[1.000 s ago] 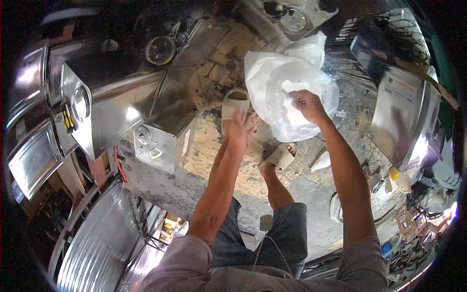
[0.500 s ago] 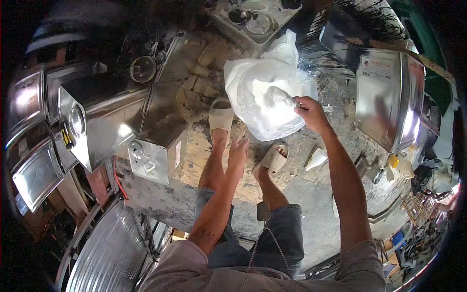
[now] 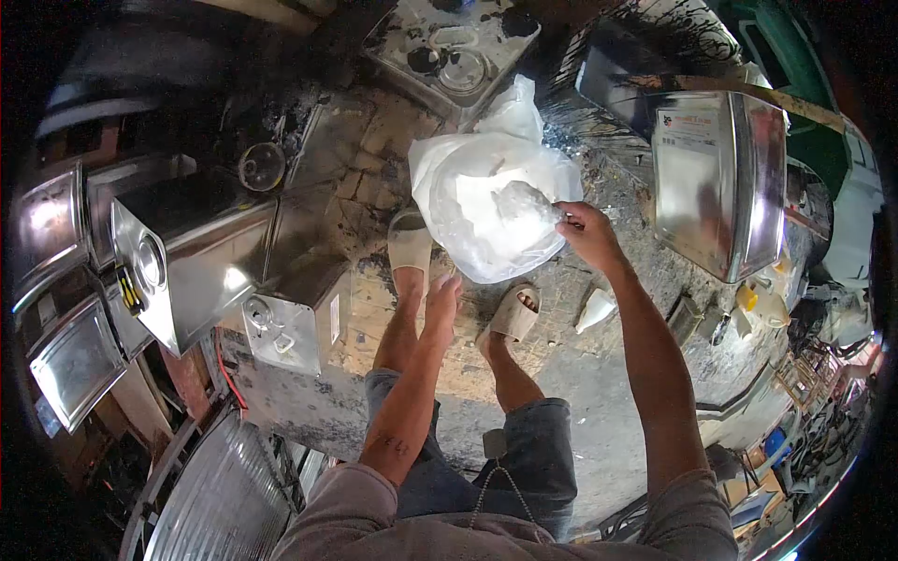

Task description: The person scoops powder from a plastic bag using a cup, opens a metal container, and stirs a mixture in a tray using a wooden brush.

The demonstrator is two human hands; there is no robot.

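Note:
A white plastic bag (image 3: 440, 224) lies on the floor, its mouth spread wide around bright white powder-like contents (image 3: 482, 204). From the right, my right hand (image 3: 591, 234) reaches over its rim, fingers closed on the near end of a greyish, translucent scoop-like thing (image 3: 526, 201). The far part of that thing rests on or just above the white contents. My left hand (image 3: 442, 299) hangs below the bag's lower left side, apart from it. Its fingers are drawn together; whether something small is between them is hidden.
Square metal cans (image 3: 295, 318) stand at left, and another tin (image 3: 716, 182) at right. A stained can top (image 3: 458, 47) is beyond the bag. A white funnel-shaped piece (image 3: 596, 309) lies near my sandal (image 3: 515, 313). Corrugated sheet (image 3: 220, 486) is at lower left.
The view has shifted slightly, moving the bag left and down in it. My right hand keeps its grip on the scoop-like thing over the white contents. My left hand sits slightly lower.

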